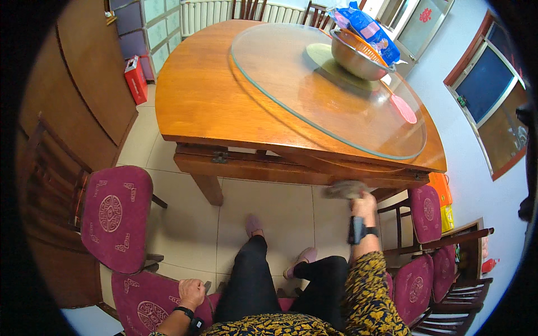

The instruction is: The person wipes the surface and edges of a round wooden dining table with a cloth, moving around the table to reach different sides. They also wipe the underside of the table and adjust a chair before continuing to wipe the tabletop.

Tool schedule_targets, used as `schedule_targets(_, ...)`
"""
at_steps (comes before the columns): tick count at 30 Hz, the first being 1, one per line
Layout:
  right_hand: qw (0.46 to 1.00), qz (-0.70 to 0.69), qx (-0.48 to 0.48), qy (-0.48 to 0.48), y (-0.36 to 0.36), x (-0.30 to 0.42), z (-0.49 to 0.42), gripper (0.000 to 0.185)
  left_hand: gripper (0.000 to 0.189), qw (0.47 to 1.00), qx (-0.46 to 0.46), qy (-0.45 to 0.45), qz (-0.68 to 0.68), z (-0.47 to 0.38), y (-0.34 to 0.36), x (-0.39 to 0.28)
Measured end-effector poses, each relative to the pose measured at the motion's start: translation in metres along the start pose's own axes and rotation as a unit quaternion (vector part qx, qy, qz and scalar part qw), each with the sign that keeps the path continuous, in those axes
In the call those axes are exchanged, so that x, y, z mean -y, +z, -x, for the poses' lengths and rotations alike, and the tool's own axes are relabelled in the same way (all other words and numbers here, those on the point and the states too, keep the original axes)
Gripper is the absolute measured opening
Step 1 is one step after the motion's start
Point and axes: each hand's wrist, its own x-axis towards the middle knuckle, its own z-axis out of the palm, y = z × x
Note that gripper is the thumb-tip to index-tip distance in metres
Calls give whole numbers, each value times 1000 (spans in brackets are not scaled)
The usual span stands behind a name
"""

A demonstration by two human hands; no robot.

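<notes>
My right hand (365, 206) reaches forward, shut on a grey-brown cloth (345, 190). Motion blurs the cloth, which is at the front apron of the wooden table (197, 84); whether it touches the wood I cannot tell. Low on the left, my left hand (192, 292) rests with curled fingers on the maroon seat of a chair (138, 300). Nothing shows in that hand, though its fingertips are partly hidden. A round glass turntable (294, 96) lies over the table top, ahead of both hands.
On the glass stand a steel basin (357, 63) with an orange basket (365, 46) and a blue plastic package (370, 29). A pink fly swatter (403, 109) lies beside it. Maroon-seated chairs flank me, left (117, 218) and right (414, 285). A red box (136, 82) stands by the wall.
</notes>
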Motion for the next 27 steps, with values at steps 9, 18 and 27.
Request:
schedule_targets(9,856,-462,-207,103,38,25,-29,30,15,999,-26,24,12,0,2,2)
schedule_targets(18,893,-429,21,136,247,149,137,16,12,998,-33,27,46,2,3,3)
schedule_targets(27,864,-196,92,-454,252,205,194,30,13,1000,-5,3,-15,2,3,2)
